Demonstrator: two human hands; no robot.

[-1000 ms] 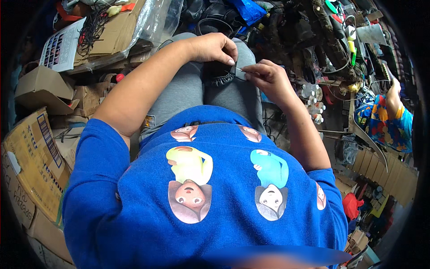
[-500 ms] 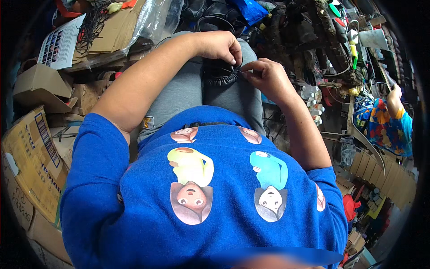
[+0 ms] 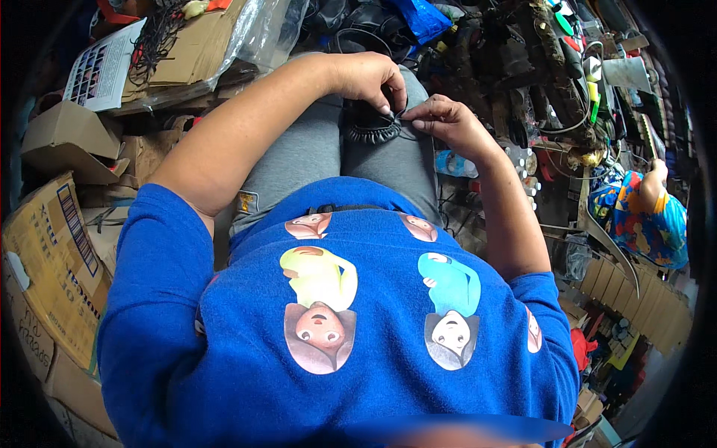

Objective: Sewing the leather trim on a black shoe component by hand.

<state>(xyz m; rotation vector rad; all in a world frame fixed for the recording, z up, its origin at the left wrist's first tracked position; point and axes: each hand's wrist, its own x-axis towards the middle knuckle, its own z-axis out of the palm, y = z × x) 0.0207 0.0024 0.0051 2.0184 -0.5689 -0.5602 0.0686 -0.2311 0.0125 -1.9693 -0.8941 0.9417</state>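
Observation:
On my grey-trousered lap lies a curved black piece (image 3: 375,135) with a ridged, wrapped-looking edge; its exact kind is not clear. My left hand (image 3: 373,84) bends over it from above, thumb and forefinger pinched at its upper right end. From the right side my right hand (image 3: 447,123) reaches in, its thumb and forefinger closed on a thin dark strand at that same end. The two sets of fingertips are close together. Part of the black piece is hidden beneath my left hand.
Flattened cardboard (image 3: 190,52) and an open carton (image 3: 71,145) lie to the left. Beyond my knees is a blue plastic bag (image 3: 422,19). Small bottles (image 3: 529,179) stand at right, near a curved blade-like strip (image 3: 612,243). Another person (image 3: 646,216) in bright patterned clothes is at far right.
My left fingertips have come slightly down toward the right hand's. The black piece has tilted a little to the right. At far right, the other person has shifted, with more of the body showing.

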